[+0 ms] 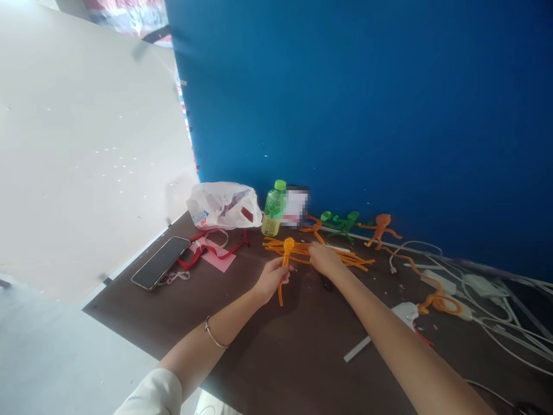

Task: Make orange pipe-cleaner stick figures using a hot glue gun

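Note:
My left hand (271,279) is closed on an orange pipe-cleaner piece (285,259) with a coiled top, held upright over the dark table (276,346). A thin bracelet circles that wrist. My right hand (324,258) rests, fingers curled, on a heap of loose orange pipe cleaners (345,256) just behind it; what the fingers pinch is hidden. Behind the heap, against the blue wall, stand small pipe-cleaner figures: a green one (343,222) and an orange one (380,227).
A phone (161,262) lies at the left edge beside red straps and a pink paper (218,256). A white plastic bag (222,204) and a green bottle (273,208) stand at the back. White cables and chargers (470,288) sprawl at the right. A blue partition (367,104) rises behind.

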